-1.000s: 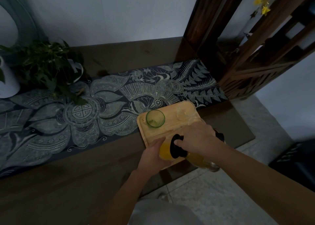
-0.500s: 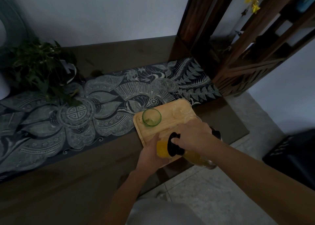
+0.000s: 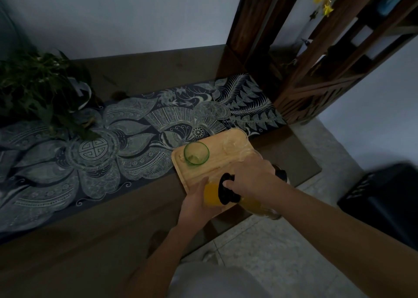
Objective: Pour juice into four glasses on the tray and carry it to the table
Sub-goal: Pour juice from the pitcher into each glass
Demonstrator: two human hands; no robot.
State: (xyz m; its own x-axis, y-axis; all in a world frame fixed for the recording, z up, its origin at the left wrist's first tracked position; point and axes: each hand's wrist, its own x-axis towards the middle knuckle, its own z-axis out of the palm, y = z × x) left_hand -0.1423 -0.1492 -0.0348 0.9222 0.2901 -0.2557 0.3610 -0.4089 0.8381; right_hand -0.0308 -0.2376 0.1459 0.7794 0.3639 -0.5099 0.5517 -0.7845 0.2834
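A wooden tray (image 3: 210,171) lies on the table's right end. An empty green glass (image 3: 196,154) stands at the tray's far left, and a clear glass (image 3: 233,144) stands faintly visible at its far right. My left hand (image 3: 195,204) grips a glass of orange juice (image 3: 210,195) at the tray's near edge. My right hand (image 3: 251,178) holds a glass juice jug (image 3: 255,207) tipped to the left. The jug's black lid (image 3: 227,190) is against that glass. My hands hide the tray's near right part.
The dark wooden table (image 3: 90,218) carries a patterned dark runner (image 3: 135,139). A leafy potted plant (image 3: 43,87) stands at the far left. A dark wooden shelf unit (image 3: 316,60) rises at the right. Tiled floor (image 3: 282,252) and a black object (image 3: 384,200) lie to my right.
The view has drifted slightly, so the tray sits a little further left in the frame. Both hands keep the same hold, with the jug still tipped against the glass.
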